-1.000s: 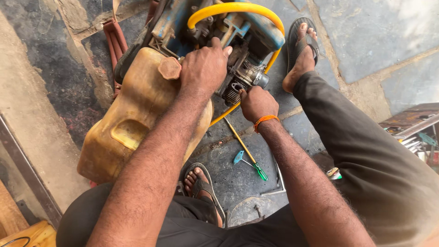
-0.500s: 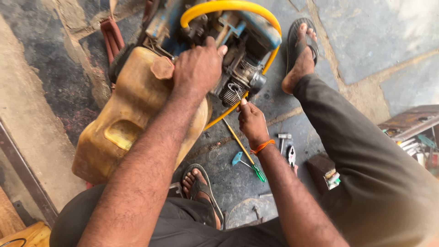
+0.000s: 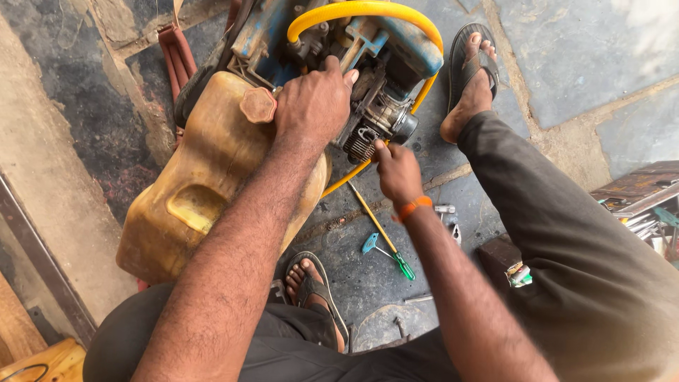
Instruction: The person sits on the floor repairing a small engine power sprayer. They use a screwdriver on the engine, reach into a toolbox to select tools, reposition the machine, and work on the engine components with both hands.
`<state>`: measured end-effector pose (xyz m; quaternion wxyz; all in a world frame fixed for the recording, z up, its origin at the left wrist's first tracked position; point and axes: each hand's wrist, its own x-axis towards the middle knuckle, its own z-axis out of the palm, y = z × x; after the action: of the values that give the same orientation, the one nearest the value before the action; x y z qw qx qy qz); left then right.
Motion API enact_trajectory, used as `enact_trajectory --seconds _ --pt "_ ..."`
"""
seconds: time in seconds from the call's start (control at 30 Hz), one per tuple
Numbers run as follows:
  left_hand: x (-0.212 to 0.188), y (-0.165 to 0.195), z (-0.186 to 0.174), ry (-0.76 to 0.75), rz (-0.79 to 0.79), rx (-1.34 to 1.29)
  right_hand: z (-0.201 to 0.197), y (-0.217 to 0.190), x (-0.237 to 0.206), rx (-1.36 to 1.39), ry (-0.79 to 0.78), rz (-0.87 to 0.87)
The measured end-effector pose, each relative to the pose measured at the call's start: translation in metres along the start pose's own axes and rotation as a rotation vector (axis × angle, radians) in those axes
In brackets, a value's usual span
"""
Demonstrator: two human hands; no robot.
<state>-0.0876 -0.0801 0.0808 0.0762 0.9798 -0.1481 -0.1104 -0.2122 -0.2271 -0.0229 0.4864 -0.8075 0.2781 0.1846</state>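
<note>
**Reader:** Two hands are in view, I gather. What are the fingers doing?

**Describer:** Both are bare. The left hand [image 3: 315, 99] lies palm down on top of a small engine [image 3: 378, 106], fingers together and curled over its upper casing, pressing rather than pinching. The right hand [image 3: 397, 170] sits lower, just beside the engine's finned grey end. Its fingertips [image 3: 380, 145] are bunched against that metal; whether they pinch a small part, I cannot tell. An orange band [image 3: 414, 207] circles that wrist.

**Reader:** Where does the engine sit relative to them?

**Describer:** Directly under the left palm and just ahead of the right fingertips. It is mounted in a blue frame [image 3: 396, 46], with a yellow hose [image 3: 361, 10] arching over the top. Touching the left wrist side is a large, grimy yellow plastic tank [image 3: 205, 184] with a round brown cap [image 3: 258, 106] close to the left thumb.

**Reader:** And around that?

**Describer:** Below the right hand, a yellow-shafted screwdriver with a green handle [image 3: 385, 237] lies on the ground, next to a small blue-handled tool [image 3: 371, 244]. The person squats, in dark trousers, each foot in a sandal [image 3: 315, 290]. The floor [image 3: 587, 71] is rough grey stone slabs with sandy joints. At the right edge, a cluttered box of tools [image 3: 643, 205].
</note>
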Motion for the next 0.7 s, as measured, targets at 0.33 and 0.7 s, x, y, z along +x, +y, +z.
enact_trajectory --seconds 0.33,0.7 --pt "-0.002 0.003 0.001 0.047 0.009 -0.015 0.003 0.015 0.01 -0.076 0.094 -0.075" --pt "0.002 0.004 0.015 0.029 0.037 0.004 0.007 0.009 -0.02 -0.371 0.334 -0.375"
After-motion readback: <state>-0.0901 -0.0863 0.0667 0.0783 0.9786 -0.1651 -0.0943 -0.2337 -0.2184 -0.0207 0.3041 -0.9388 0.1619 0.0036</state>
